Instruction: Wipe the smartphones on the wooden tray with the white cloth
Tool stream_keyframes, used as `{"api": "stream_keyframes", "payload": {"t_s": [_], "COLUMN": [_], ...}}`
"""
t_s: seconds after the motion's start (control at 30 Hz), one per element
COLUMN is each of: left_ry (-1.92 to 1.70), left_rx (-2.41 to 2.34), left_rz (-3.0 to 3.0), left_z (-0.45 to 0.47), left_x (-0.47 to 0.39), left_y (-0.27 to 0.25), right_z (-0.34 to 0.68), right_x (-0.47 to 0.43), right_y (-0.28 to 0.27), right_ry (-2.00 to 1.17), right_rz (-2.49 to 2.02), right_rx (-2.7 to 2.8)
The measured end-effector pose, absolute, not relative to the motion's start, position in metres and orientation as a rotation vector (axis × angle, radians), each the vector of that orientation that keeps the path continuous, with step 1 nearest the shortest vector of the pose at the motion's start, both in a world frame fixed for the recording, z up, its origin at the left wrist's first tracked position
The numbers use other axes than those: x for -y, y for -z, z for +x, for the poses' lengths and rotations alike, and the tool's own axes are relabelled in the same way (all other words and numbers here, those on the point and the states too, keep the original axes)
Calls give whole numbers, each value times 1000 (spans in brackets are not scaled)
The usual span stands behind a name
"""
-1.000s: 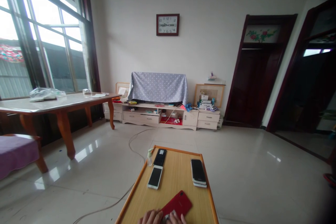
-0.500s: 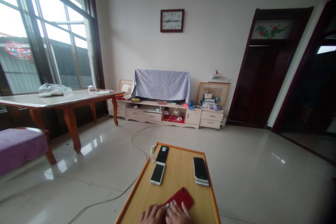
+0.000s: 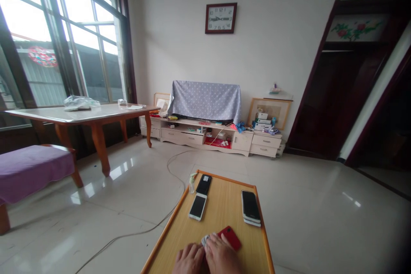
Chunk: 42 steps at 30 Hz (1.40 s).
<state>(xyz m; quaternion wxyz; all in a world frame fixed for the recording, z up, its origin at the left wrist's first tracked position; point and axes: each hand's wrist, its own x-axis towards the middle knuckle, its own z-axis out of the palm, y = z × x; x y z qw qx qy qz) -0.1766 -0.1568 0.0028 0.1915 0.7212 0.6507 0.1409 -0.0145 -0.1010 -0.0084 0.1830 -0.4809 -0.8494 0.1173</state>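
A red smartphone [image 3: 231, 237] lies back up and slanted on the small wooden table [image 3: 221, 205], its lower part covered by both hands. My right hand [image 3: 222, 254] lies across it, fingers together, pressing a small greyish-white cloth [image 3: 204, 239] that pokes out at the fingertips. My left hand [image 3: 189, 259] is curled at the phone's lower left side and appears to steady it; its fingertips are partly hidden. Beyond my hands lie a white phone with a dark screen [image 3: 198, 206] and a black phone [image 3: 204, 184].
A small stack of phones [image 3: 251, 206] sits by the table's right edge. A clear pump bottle [image 3: 192, 184] stands at the far left corner. A cable [image 3: 141, 234] runs over the floor. Farther off are a dining table [image 3: 96, 113], a bench [image 3: 35, 171] and a low cabinet [image 3: 183, 137].
My right hand has slid over the red phone, with the cloth now showing at its upper left. The view has turned slightly left.
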Motion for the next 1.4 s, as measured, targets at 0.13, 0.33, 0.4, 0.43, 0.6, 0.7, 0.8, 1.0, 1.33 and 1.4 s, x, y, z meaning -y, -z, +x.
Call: {"api": "stream_keyframes", "payload": {"t_s": [0.13,0.33,0.4,0.43,0.6,0.7,0.8,1.0,1.33,1.4], "left_ry": [-369,-333,-321,-321,-396,-424,-433,-409,-515,-517], "left_rx": [-1860,-1891,-1889,-1893,-1924,-1913,-1914,-1923,-1902,-1900], "left_rz": [2029,1971,1953,1951,1986,2014,2022,2027,2118,2126], "left_z": [-176,-176,-175,-175,-166,-164,-164,-163,-158,-157], "left_x": [155,155,156,157,164,166,167,167,170,170], "left_y": [2,3,0,-3,-21,-26,-26,-24,-25,-25], "right_z": [5,-17,-19,-15,38,56,43,21,64,56], "right_x": [83,93,101,103,96,93,102,124,129,144], "right_y": [10,81,104,109,73,48,57,86,19,23], "right_ry": [-249,-81,-10,20,69,53,47,-97,-289,-306], "right_rz": [-1492,-1178,-1010,-968,-1246,-1518,-1453,-1124,-1667,-1651], "right_rx": [2266,2355,2357,2347,2302,2188,2216,2343,2076,2118]}}
